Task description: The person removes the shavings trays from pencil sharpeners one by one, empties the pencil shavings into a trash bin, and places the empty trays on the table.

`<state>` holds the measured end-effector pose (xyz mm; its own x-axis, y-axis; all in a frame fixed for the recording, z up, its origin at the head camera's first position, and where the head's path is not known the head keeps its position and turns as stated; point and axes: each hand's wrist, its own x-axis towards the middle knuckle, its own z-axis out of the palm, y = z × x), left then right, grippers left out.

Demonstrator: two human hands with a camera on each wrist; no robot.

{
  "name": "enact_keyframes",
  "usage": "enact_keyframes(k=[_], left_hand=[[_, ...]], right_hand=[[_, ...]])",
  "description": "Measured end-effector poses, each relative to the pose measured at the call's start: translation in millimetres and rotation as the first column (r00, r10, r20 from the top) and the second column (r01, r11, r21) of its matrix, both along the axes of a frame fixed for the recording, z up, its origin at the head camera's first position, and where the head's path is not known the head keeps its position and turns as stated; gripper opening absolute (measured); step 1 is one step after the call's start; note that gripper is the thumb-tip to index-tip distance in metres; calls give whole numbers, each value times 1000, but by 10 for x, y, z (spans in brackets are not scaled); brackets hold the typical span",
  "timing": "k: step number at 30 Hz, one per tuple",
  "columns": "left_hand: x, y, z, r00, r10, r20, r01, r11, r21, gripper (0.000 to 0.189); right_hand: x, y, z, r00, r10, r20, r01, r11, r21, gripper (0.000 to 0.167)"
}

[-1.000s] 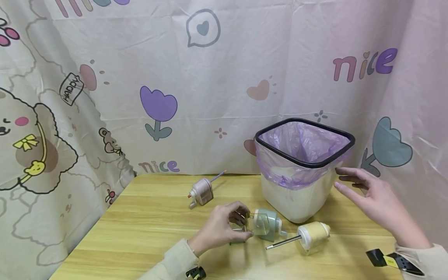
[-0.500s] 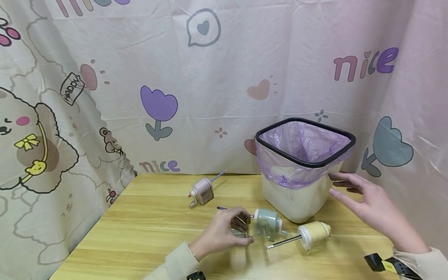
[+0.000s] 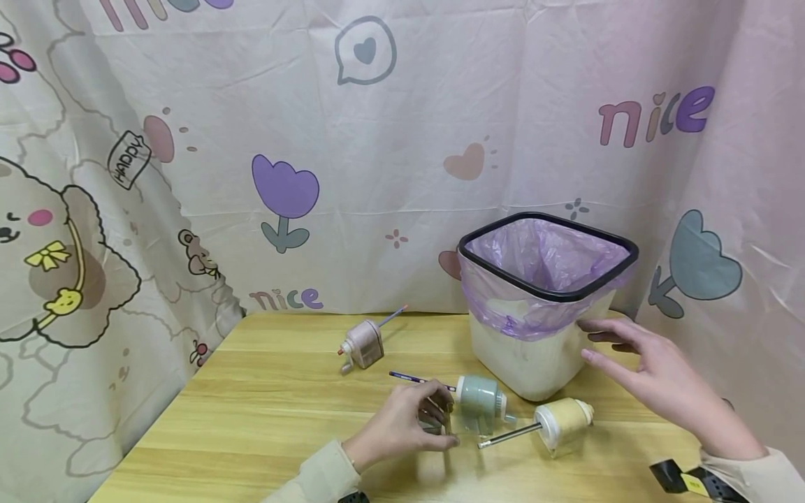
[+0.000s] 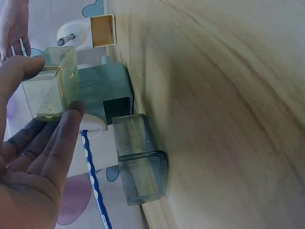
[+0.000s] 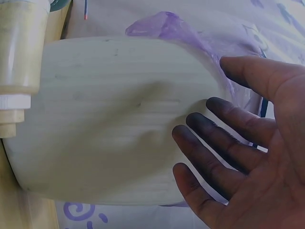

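Note:
My left hand point(image 3: 399, 423) pinches a clear yellowish plastic shavings tray point(image 4: 52, 90) between thumb and fingers, above the table. Close behind it lies a teal pencil sharpener point(image 3: 481, 397), with a blue-and-white pencil point(image 4: 92, 167) in its mouth and a bare tray slot facing the left wrist camera. A clear greenish tray point(image 4: 140, 160) rests on the table beside it. To the right is a yellow pencil sharpener point(image 3: 566, 421), a dark pencil point(image 3: 511, 436) sticking out and its tray slot bare too. My right hand point(image 3: 663, 377), fingers spread and holding nothing, hovers beside the waste bin point(image 3: 534, 360).
The bin's black rim point(image 3: 546, 293) holds a purple liner bag point(image 3: 497, 307). Further left at the back stands a pinkish-grey pencil sharpener point(image 3: 363, 344) with a pencil in it. A patterned curtain point(image 3: 377, 140) hangs behind the wooden table point(image 3: 251, 405).
The yellowish tray has turned from showing its broad face to nearly edge-on. My left hand has lowered slightly, uncovering the blue pencil. The right hand has drifted left and down along the bin.

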<state>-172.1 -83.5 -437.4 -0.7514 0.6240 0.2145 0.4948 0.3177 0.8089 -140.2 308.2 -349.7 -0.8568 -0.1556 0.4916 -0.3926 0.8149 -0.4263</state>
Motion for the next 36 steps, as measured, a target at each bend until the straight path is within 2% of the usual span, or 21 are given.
enact_keyframes(k=[11,21,25,29,36], left_hand=[[-9,35,-43,999,-34,18,34,999,-33,45],[-18,87,-88,999,-45,30,46,998,-36,45],[-25,116,-112,998,-56,-4,56,997,-60,44],[-35,142,-133,996,-59,-67,52,993,-107,43],[-18,185,-148,994,-74,-80,61,987,-150,42]], right_hand=[[14,-59,-41,999,47,-10,-46,999,20,40],[26,-105,-47,998,57,-19,-56,997,49,38],[47,-118,-42,998,64,-29,-63,997,55,39],[71,-139,-41,995,82,-52,-79,995,62,41],[110,-186,-34,993,104,-56,-100,993,62,43]])
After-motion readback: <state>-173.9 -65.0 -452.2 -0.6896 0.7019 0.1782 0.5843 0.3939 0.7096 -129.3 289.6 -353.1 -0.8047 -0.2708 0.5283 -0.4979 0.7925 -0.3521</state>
